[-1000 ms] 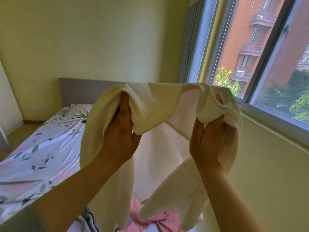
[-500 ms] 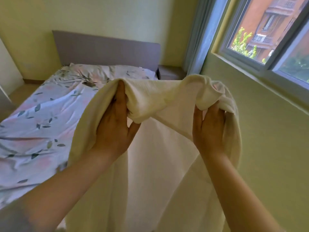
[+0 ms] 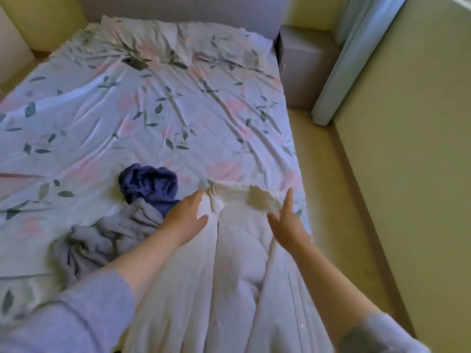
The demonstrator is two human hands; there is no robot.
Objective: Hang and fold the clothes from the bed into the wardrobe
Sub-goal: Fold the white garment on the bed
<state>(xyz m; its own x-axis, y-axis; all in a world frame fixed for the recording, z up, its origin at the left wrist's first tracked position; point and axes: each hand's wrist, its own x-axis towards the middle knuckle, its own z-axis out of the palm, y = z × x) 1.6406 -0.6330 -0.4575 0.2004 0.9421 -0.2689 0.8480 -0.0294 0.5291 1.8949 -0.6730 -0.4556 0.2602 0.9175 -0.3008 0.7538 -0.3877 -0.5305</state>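
Observation:
A white garment (image 3: 237, 263) lies spread lengthwise on the near right part of the bed (image 3: 127, 118), its top edge bunched. My left hand (image 3: 187, 216) holds the left end of that top edge between thumb and fingers. My right hand (image 3: 285, 220) grips the right end the same way, fingers stretched forward. Both hands rest low on the bedcover. The garment's lower part runs out of view beneath my arms.
A dark blue garment (image 3: 150, 184) and a crumpled grey garment (image 3: 107, 235) lie just left of my left hand. A dark phone (image 3: 135, 63) sits near the pillows (image 3: 142, 39). A nightstand (image 3: 303, 59), curtain (image 3: 356, 59) and wall (image 3: 407, 149) flank the bed's right side.
I have lowered the white garment from chest height onto the bed, and my view has tipped down from the window to the bedcover.

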